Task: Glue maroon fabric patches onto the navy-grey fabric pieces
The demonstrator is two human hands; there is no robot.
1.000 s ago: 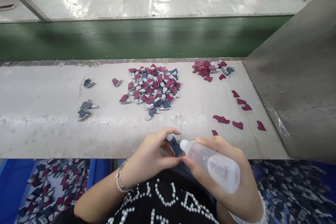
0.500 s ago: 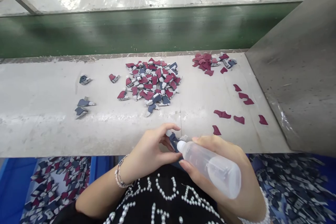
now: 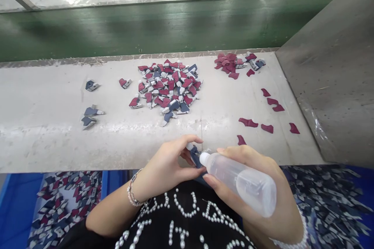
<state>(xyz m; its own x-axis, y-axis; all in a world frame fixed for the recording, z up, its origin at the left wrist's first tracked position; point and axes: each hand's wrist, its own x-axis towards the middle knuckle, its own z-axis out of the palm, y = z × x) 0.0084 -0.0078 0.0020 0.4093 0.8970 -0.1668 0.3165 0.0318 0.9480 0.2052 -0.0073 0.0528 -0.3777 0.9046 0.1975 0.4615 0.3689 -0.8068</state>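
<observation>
Between the thumb and fingers of my left hand [image 3: 171,159] is a small blue-and-grey plastic part [image 3: 194,155], held over the table's front edge and partly hidden by the fingers. My right hand [image 3: 260,167] is closed round a translucent squeeze bottle [image 3: 239,181], tilted with its white cap end toward that part. The tip is at or very close to the part; whether they touch I cannot tell. Beyond my hands lies a heap of red, blue and grey parts [image 3: 171,85]. Flat dark red pieces [image 3: 248,122] are scattered on the right.
A pile of red pieces [image 3: 228,62] lies at the table's back right. A metal panel [image 3: 336,74] bounds the right side. Few loose parts [image 3: 92,111] rest on the left. Below the front edge, a blue bin [image 3: 17,202] and a heap of blue-grey parts [image 3: 327,202] flank me.
The view has shifted slightly. The bottle has moved a little to the right, its tip still by the part. Both hands keep their grips.
</observation>
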